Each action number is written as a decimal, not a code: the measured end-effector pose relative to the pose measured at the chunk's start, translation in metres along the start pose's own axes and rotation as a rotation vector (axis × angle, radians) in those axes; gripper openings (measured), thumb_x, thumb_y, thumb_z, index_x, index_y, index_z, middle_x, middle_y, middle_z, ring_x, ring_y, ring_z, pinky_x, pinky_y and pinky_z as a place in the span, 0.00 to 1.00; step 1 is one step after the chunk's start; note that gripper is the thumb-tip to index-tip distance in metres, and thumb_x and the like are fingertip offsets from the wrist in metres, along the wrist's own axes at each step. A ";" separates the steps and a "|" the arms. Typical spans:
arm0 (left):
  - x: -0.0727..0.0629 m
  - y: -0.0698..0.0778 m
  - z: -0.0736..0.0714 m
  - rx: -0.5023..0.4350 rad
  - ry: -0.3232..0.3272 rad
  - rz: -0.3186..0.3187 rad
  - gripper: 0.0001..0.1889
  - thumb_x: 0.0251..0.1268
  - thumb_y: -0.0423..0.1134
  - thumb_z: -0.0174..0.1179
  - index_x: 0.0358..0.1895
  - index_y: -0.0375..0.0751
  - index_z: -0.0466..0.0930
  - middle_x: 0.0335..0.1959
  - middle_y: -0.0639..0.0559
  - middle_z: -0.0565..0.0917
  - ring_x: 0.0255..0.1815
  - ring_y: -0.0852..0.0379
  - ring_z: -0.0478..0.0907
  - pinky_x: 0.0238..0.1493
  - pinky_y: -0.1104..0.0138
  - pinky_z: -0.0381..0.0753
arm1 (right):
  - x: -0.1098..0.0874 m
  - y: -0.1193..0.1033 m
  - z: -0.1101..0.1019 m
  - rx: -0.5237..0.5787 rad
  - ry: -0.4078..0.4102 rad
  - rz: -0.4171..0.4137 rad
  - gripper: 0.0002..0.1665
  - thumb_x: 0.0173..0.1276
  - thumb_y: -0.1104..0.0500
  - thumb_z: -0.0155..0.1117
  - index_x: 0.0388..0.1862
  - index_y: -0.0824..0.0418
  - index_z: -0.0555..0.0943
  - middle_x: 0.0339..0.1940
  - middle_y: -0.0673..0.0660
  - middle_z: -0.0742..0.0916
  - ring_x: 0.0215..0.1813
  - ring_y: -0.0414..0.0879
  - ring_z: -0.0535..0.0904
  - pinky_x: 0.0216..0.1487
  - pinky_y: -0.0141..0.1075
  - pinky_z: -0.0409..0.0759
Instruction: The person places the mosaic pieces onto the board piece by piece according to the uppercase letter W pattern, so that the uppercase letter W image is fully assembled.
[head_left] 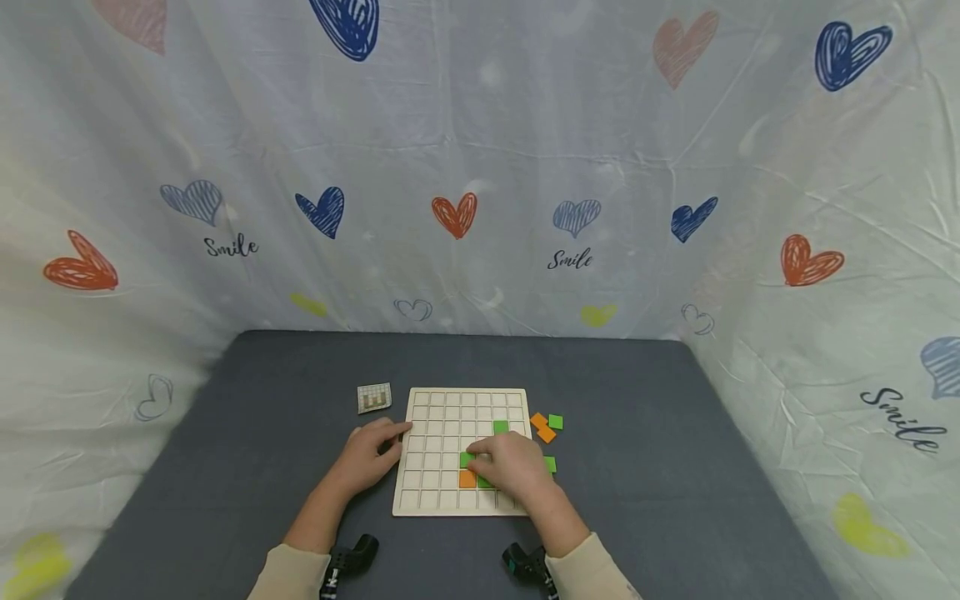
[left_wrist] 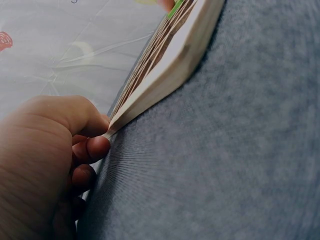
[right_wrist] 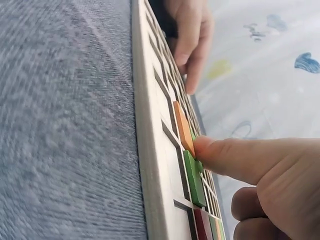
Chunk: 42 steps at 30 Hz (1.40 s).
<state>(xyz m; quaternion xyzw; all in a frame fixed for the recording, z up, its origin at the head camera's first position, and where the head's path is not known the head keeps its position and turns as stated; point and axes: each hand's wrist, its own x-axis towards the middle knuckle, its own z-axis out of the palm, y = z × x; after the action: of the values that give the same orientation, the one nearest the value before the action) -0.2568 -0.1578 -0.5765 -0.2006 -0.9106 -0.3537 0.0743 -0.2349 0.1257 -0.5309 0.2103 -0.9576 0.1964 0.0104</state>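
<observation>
A pale wooden grid board (head_left: 427, 446) lies on the dark cloth. My left hand (head_left: 367, 454) holds its left edge; in the left wrist view the thumb and a curled finger meet at that edge. Over the board, my right hand (head_left: 513, 467) has thumb and forefinger at a green tile (head_left: 465, 460), pinching it at its cell. Just below sit an orange tile (head_left: 467, 479) and another green tile (head_left: 483, 482), partly under the hand. Farther up the board is a green tile (head_left: 501, 427). The right wrist view also shows a dark red tile (right_wrist: 202, 225).
Right of the board lie two orange tiles (head_left: 547, 434) and a green tile (head_left: 556, 422). Another green tile (head_left: 551, 464) shows beside the right hand. A small card with a printed grid (head_left: 374, 398) lies at upper left. A heart-patterned curtain (head_left: 510, 183) surrounds the table.
</observation>
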 end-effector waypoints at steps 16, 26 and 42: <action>0.000 -0.002 0.001 0.004 0.001 0.007 0.19 0.71 0.32 0.61 0.63 0.42 0.85 0.29 0.66 0.68 0.25 0.66 0.61 0.41 0.58 0.58 | -0.002 0.013 -0.009 0.056 -0.001 -0.033 0.19 0.72 0.46 0.68 0.59 0.47 0.89 0.19 0.44 0.82 0.22 0.39 0.75 0.20 0.33 0.67; 0.000 -0.001 0.000 -0.014 -0.004 -0.011 0.19 0.71 0.32 0.61 0.63 0.43 0.84 0.28 0.65 0.68 0.25 0.66 0.61 0.42 0.57 0.58 | -0.005 0.040 -0.036 0.189 0.122 0.150 0.22 0.70 0.48 0.71 0.61 0.49 0.87 0.13 0.47 0.73 0.17 0.41 0.63 0.20 0.35 0.59; 0.000 -0.002 0.000 -0.012 0.001 -0.004 0.19 0.71 0.31 0.60 0.63 0.42 0.84 0.28 0.65 0.68 0.25 0.66 0.60 0.42 0.58 0.58 | -0.016 0.097 -0.046 0.242 0.141 0.364 0.14 0.64 0.52 0.77 0.46 0.57 0.91 0.17 0.48 0.75 0.19 0.43 0.63 0.24 0.37 0.61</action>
<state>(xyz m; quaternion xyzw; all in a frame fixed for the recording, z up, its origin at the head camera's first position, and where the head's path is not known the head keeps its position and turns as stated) -0.2575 -0.1585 -0.5777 -0.1989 -0.9088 -0.3596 0.0727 -0.2625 0.2310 -0.5261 0.0195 -0.9462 0.3227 0.0165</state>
